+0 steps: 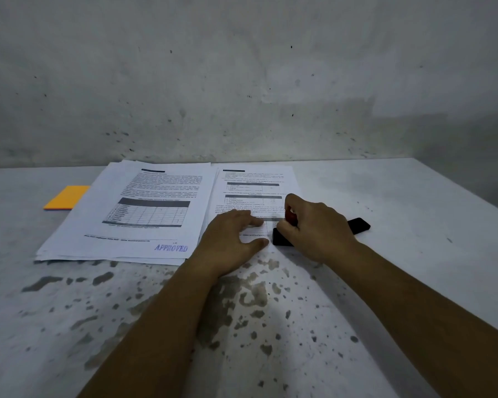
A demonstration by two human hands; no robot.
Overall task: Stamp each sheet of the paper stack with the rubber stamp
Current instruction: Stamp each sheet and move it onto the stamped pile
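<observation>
Right hand (316, 228) grips rubber stamp (282, 238) on sheet (250, 182); left hand (230, 239) presses flat.

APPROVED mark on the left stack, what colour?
Blue-purple ink: APPROVED mark on the left stack, head view.

Both bare forearms reach in from the lower edge toward twelve o'clock; the left hand (233, 237) lies palm down, fingers straight and together pointing toward two o'clock, thumb spread apart at the near side; the right hand (314, 228), just beside it at three o'clock, is curled into a loose fist, knuckles up, fingers and thumb pinched together at its ten o'clock side.
</observation>
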